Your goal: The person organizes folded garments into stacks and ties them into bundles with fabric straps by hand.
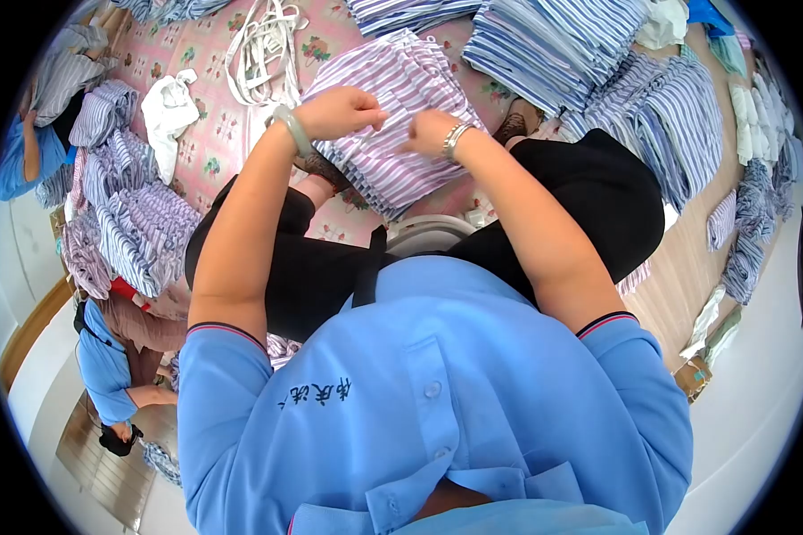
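As our left hand (348,113) and right hand (431,135) reach over the pink-striped stack (390,168) at twelve o'clock, whether either pinches cloth we can't tell, but one snagged layer could drag the lot clean askew!

Curled left hand (341,113) near right hand (432,135)

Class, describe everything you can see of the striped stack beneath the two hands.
The striped stack is pinkish-purple and white, apparently folded cloth, soft-looking, with many layers showing along its edge. It lies flat and roughly rectangular, turned at an angle, on a pink flowered covering. The left hand and right hand are over its top; whether either touches it is unclear.
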{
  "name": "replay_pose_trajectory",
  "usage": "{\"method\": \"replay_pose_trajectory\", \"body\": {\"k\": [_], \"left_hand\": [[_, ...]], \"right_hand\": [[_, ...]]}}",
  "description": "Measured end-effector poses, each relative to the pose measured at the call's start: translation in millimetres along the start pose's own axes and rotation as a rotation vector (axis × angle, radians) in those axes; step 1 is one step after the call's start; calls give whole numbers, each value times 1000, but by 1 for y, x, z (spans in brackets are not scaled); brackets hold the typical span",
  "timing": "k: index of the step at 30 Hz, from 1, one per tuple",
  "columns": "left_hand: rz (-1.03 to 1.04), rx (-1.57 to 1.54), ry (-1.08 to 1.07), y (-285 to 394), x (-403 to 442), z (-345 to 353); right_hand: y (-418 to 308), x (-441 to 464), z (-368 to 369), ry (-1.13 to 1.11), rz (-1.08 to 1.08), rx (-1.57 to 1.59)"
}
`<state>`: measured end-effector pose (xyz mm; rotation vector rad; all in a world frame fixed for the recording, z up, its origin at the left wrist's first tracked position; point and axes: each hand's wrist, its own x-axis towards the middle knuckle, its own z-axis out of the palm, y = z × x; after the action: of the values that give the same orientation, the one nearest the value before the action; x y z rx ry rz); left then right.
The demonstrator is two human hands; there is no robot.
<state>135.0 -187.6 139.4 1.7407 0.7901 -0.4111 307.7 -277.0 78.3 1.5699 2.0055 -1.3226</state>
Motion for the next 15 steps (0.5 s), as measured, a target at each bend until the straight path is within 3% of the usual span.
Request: {"method": "replay_pose_trajectory", "body": {"k": [3,7,9,10,11,13,15], "left_hand": [[51,191,-1,15,-1,-9],[25,271,53,20,-14,-17],[36,212,70,17,-27,-14],[47,156,85,16,-33,-14],[44,156,86,17,-39,-13],[-6,157,28,22,-48,-13],[-12,197,21,29,-58,-14]], "right_hand": [[-6,5,-13,406,59,223],[72,11,-50,996,265,461],[84,0,-72,1044,220,453],[63,-14,-82,836,247,570],[54,-13,-77,834,245,572],[38,-11,-72,476,88,63],[26,-26,-76,445,65,-14]]}}
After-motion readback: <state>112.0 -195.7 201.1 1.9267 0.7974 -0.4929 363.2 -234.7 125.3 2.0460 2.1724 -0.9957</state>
